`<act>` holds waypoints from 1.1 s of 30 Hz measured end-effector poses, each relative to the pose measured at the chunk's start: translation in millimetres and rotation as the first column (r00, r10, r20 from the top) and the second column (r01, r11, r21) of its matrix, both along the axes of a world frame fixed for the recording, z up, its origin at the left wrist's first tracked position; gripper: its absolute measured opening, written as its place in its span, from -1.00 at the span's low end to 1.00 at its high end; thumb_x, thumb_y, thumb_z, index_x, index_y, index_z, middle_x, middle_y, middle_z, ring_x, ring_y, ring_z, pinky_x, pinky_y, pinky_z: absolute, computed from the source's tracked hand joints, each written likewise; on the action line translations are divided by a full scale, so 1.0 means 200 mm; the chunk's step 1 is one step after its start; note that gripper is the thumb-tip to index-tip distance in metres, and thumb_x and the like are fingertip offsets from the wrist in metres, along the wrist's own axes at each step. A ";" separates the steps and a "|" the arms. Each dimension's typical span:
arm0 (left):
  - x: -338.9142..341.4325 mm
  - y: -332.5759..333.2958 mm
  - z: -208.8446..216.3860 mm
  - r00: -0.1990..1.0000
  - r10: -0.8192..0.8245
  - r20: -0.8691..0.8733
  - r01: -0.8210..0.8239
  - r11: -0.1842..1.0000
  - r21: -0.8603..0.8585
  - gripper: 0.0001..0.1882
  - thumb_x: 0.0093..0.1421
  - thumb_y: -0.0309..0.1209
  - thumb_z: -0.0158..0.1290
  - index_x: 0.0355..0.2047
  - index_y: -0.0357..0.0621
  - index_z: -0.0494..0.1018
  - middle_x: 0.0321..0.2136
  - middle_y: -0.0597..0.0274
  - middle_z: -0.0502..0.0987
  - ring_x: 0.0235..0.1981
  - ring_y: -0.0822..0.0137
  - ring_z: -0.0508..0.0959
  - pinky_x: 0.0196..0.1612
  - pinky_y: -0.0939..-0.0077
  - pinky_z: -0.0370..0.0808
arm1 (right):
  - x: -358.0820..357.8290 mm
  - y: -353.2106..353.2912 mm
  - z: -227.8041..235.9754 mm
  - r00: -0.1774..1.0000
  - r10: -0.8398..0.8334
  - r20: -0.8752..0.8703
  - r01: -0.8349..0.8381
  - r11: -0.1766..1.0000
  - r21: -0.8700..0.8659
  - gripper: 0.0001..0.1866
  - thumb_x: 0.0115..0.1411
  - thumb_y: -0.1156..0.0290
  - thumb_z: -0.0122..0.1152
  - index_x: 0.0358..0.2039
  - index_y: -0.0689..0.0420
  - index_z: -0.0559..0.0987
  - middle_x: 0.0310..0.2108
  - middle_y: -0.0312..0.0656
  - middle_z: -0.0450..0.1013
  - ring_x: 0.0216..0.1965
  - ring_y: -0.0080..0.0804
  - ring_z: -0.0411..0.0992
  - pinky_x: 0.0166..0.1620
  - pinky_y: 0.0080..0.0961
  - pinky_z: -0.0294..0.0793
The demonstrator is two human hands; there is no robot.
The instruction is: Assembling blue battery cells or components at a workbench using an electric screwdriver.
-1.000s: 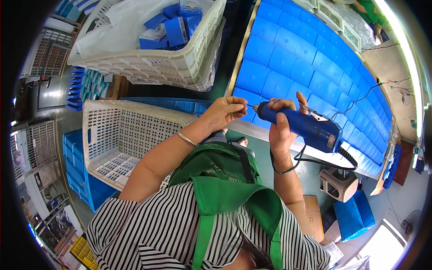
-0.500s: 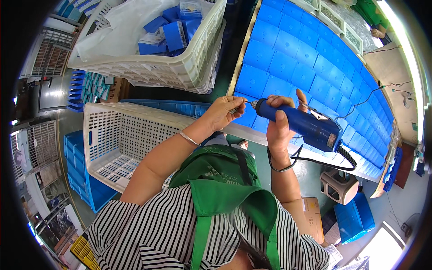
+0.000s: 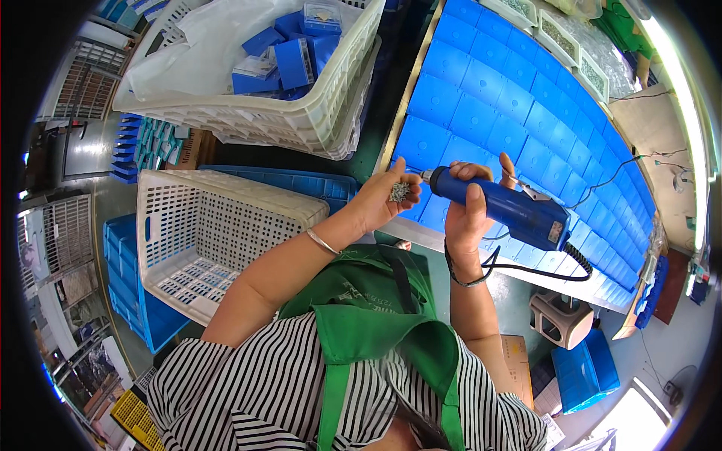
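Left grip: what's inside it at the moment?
The left grip cups a small heap of grey metal pieces, apparently screws. Only the upper ones show; those beneath are covered, so I can't give a count.

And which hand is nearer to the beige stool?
Right. The right hand, around the blue power screwdriver, is up and left of the stool in the picture; the left hand, holding small metal pieces, is farther left.

The driver (image 3: 508,212) looks glossy plastic, the screws (image 3: 399,192) metal, the apron (image 3: 361,331) matt cloth.
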State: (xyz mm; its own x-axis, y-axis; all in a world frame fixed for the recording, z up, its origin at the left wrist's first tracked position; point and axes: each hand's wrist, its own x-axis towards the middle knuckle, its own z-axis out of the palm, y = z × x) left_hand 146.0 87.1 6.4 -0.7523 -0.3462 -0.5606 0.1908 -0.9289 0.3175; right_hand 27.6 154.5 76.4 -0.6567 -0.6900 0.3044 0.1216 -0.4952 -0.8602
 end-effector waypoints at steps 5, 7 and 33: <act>0.05 -0.01 -0.04 0.993 -0.113 0.019 0.115 0.979 -0.169 -0.80 0.23 -0.37 -0.12 -0.26 -0.25 0.39 -0.42 0.19 0.50 -0.42 0.36 0.51 -0.37 0.56 0.44 | -0.10 -0.05 -0.17 0.888 -0.061 -0.456 0.188 0.953 0.239 -0.33 -0.01 0.37 0.16 0.08 0.20 0.07 -0.40 -0.20 0.40 -0.28 -0.36 0.37 0.06 -0.25 0.21; 0.07 -0.01 -0.06 0.994 -0.108 0.014 0.109 0.979 -0.174 -0.81 0.21 -0.40 -0.12 -0.25 -0.24 0.39 -0.42 0.18 0.50 -0.42 0.35 0.51 -0.36 0.56 0.44 | -0.09 -0.07 -0.17 0.899 -0.040 -0.436 0.164 0.954 0.250 -0.33 -0.03 0.43 0.21 0.07 0.21 0.11 -0.40 -0.23 0.41 -0.27 -0.44 0.38 0.09 -0.31 0.16; 0.08 0.02 -0.12 0.999 -0.050 -0.011 0.046 0.965 -0.257 -0.90 0.11 -0.49 0.05 -0.36 -0.23 0.39 -0.46 0.20 0.48 -0.45 0.36 0.51 -0.36 0.56 0.46 | -0.07 -0.10 -0.17 0.870 0.102 -0.482 0.081 0.935 0.345 -0.49 -0.06 0.55 0.18 -0.06 0.16 0.26 -0.36 -0.23 0.40 -0.28 -0.38 0.38 -0.12 -0.40 0.34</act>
